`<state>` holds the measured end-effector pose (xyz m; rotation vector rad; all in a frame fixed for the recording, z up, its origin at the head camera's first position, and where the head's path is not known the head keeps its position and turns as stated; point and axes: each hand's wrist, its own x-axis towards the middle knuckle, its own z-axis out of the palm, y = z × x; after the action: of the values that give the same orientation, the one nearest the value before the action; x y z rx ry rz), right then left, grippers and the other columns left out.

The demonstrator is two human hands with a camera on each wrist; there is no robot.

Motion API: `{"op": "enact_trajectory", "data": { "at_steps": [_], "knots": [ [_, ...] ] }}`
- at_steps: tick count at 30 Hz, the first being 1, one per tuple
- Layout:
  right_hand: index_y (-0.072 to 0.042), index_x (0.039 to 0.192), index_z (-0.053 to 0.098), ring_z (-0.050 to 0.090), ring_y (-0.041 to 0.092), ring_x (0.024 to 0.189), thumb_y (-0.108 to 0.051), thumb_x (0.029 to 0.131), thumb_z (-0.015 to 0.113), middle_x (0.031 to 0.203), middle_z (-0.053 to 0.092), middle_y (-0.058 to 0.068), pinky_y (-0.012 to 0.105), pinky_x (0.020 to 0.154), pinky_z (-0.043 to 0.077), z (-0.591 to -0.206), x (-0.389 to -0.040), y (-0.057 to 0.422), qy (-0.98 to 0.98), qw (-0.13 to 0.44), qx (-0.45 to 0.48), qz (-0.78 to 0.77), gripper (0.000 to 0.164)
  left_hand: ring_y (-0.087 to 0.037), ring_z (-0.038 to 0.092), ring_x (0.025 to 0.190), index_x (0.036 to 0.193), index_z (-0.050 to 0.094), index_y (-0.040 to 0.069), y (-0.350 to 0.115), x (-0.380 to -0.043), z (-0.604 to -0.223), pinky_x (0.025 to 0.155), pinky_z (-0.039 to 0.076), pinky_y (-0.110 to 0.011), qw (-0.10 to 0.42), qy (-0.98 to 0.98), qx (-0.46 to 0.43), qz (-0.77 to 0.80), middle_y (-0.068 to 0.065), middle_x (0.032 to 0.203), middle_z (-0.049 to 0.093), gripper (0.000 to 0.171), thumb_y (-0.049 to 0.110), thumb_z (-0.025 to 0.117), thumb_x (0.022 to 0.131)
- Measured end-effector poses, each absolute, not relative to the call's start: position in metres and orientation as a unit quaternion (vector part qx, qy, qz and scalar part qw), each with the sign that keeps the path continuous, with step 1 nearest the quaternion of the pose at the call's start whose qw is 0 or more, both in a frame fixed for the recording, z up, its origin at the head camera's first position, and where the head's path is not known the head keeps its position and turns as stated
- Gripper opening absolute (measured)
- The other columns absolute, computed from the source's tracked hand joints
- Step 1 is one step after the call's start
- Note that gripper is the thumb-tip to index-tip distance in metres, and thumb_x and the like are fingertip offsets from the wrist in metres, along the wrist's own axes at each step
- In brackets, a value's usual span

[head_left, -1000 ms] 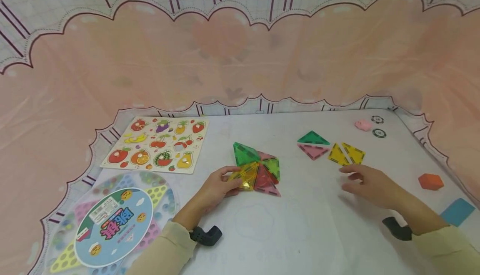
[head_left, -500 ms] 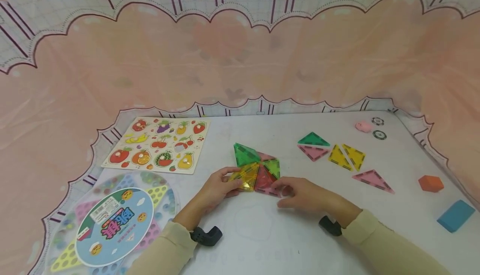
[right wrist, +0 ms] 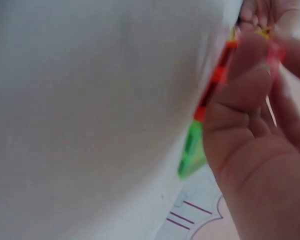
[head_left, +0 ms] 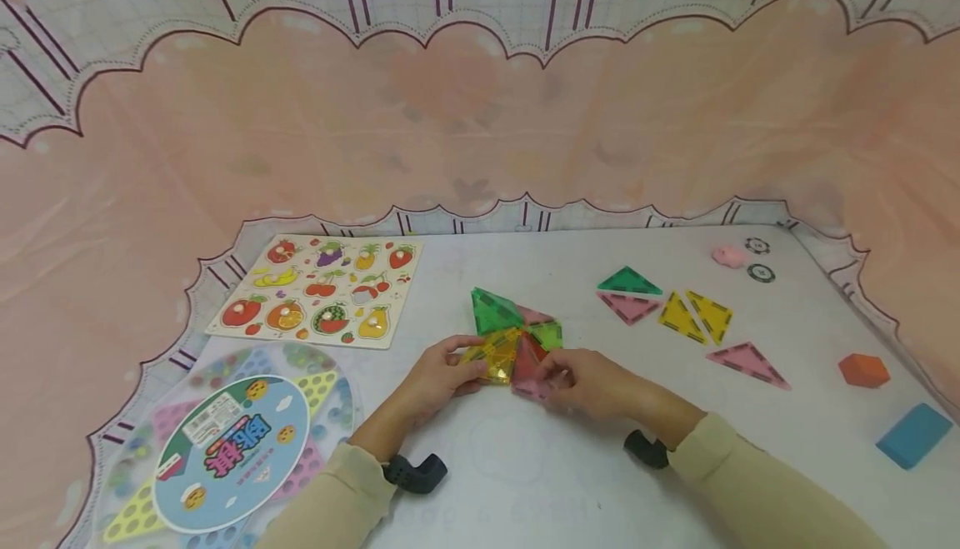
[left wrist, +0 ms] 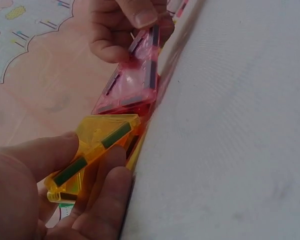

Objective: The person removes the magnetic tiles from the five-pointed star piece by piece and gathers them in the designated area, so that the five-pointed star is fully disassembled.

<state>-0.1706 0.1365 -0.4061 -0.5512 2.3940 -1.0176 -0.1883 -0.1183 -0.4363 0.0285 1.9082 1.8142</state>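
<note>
A cluster of see-through magnetic tiles stands mid-table in the head view. My left hand [head_left: 438, 374] grips its yellow triangular magnetic tile [left wrist: 102, 132], thumb on one face and fingers behind. At the opposite side, my right hand [head_left: 596, 386] pinches the outer corner of a pink triangular magnetic tile [left wrist: 132, 82], which leans beside the yellow one over a red tile. Behind these, a green tile [head_left: 495, 312] slants up at the back left, and a lime green tile [head_left: 549, 335] sits at the back right. The right fingers partly cover the pink tile in the head view.
Loose triangles lie to the right: a green one [head_left: 628, 281], pink ones [head_left: 748, 363] and yellow ones [head_left: 682, 317]. Farther right are an orange block [head_left: 864, 371], a blue block [head_left: 913, 436] and a pink figure [head_left: 729, 257]. A fruit board [head_left: 352, 286] and a round game box [head_left: 232, 449] lie left.
My right hand has come left from the loose tiles to the cluster, leaving a pink triangle in view on the table, and now pinches the cluster's pink tile. My left hand stays put.
</note>
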Motion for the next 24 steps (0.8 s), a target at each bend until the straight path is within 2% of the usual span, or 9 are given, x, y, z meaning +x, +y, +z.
{"op": "enact_trajectory", "data": {
  "at_steps": [2,5,10,16,20,24],
  "knots": [
    [-0.026,0.098,0.059,0.049,0.017,0.078,-0.021,0.082,0.064,0.089,0.054,-0.004,0.031,0.065,0.044,-0.404,-0.168,0.141,0.867,0.269,-0.212,-0.363,0.018,-0.021,0.057,0.090,0.127,0.046,0.012,-0.118,-0.188,-0.437,0.076,0.048,-0.031,0.252,0.703,0.012,0.665,-0.015,0.113,0.055,0.051,0.023,0.066,0.081],
    [-0.027,0.099,0.059,0.050,0.016,0.081,-0.021,0.083,0.063,0.089,0.056,-0.007,0.031,0.069,0.044,-0.401,-0.166,0.150,0.858,0.283,-0.237,-0.357,0.018,-0.021,0.057,0.090,0.126,0.047,0.012,-0.117,-0.188,-0.436,0.075,0.048,-0.031,0.248,0.707,0.014,0.662,-0.015,0.113,0.055,0.049,0.022,0.065,0.082],
    [-0.025,0.102,0.058,0.049,0.016,0.087,-0.023,0.085,0.061,0.094,0.056,-0.009,0.029,0.074,0.044,-0.400,-0.167,0.176,0.866,0.231,-0.240,-0.374,0.018,-0.021,0.057,0.089,0.126,0.047,0.012,-0.116,-0.189,-0.434,0.075,0.048,-0.031,0.244,0.710,0.013,0.661,-0.016,0.113,0.055,0.048,0.021,0.065,0.082],
    [-0.023,0.094,0.054,0.048,0.018,0.086,-0.032,0.083,0.062,0.089,0.053,-0.003,0.026,0.072,0.043,-0.408,-0.163,0.215,0.886,0.188,-0.197,-0.375,0.017,-0.021,0.057,0.092,0.126,0.047,0.014,-0.116,-0.188,-0.434,0.075,0.048,-0.030,0.248,0.716,0.010,0.652,-0.015,0.115,0.054,0.049,0.023,0.065,0.082],
    [-0.023,0.097,0.055,0.047,0.019,0.085,-0.037,0.081,0.063,0.090,0.053,-0.002,0.029,0.071,0.042,-0.411,-0.155,0.245,0.903,0.190,-0.151,-0.355,0.023,-0.021,0.057,0.092,0.126,0.047,0.014,-0.116,-0.188,-0.434,0.075,0.048,-0.030,0.249,0.716,0.010,0.652,-0.014,0.115,0.053,0.049,0.024,0.065,0.082],
    [-0.025,0.103,0.058,0.048,0.019,0.090,-0.043,0.079,0.063,0.099,0.056,-0.002,0.037,0.077,0.043,-0.413,-0.149,0.278,0.921,0.185,-0.110,-0.324,0.030,-0.022,0.056,0.093,0.126,0.047,0.015,-0.116,-0.188,-0.434,0.076,0.048,-0.030,0.251,0.712,0.006,0.656,-0.014,0.116,0.053,0.050,0.025,0.066,0.081]
  ]
}}
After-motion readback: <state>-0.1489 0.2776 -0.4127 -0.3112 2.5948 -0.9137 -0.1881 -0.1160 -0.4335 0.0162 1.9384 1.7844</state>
